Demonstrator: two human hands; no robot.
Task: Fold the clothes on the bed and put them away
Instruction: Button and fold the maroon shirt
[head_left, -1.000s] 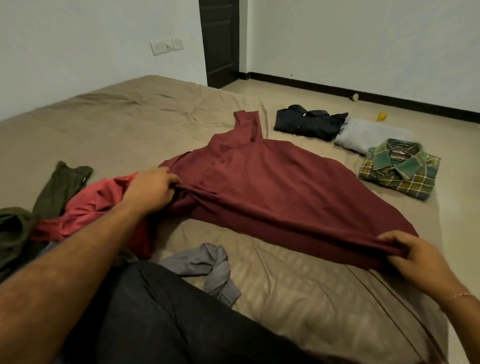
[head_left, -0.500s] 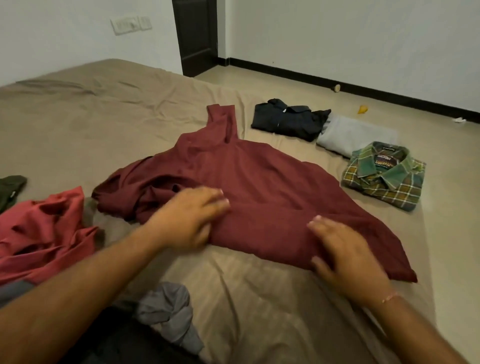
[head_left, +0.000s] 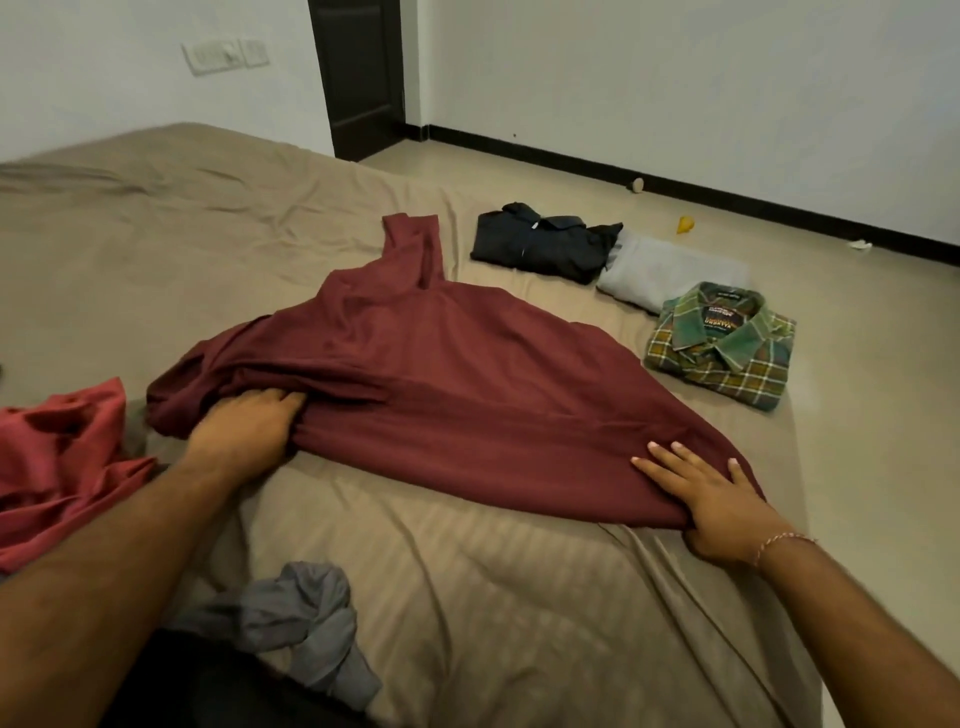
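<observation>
White walls, a dark door (head_left: 363, 78) and a tan-sheeted bed (head_left: 467, 597) frame your work. One maroon garment (head_left: 441, 405) lies spread mid-bed. Your left hand (head_left: 244, 426) bunches its near-left edge, fingertips buried in the folds, so the clench itself is partly hidden. Your right hand (head_left: 711, 499) presses flat on its near-right corner, fingers straight, thumb tucked at the hem. Three folded pieces sit at the far right edge: a black shirt (head_left: 545, 249), a grey garment (head_left: 660, 275) and a green plaid shirt (head_left: 722, 353). One red garment (head_left: 62, 467) is cut off at left; one grey crumpled cloth (head_left: 306, 629) lies near your lap.
</observation>
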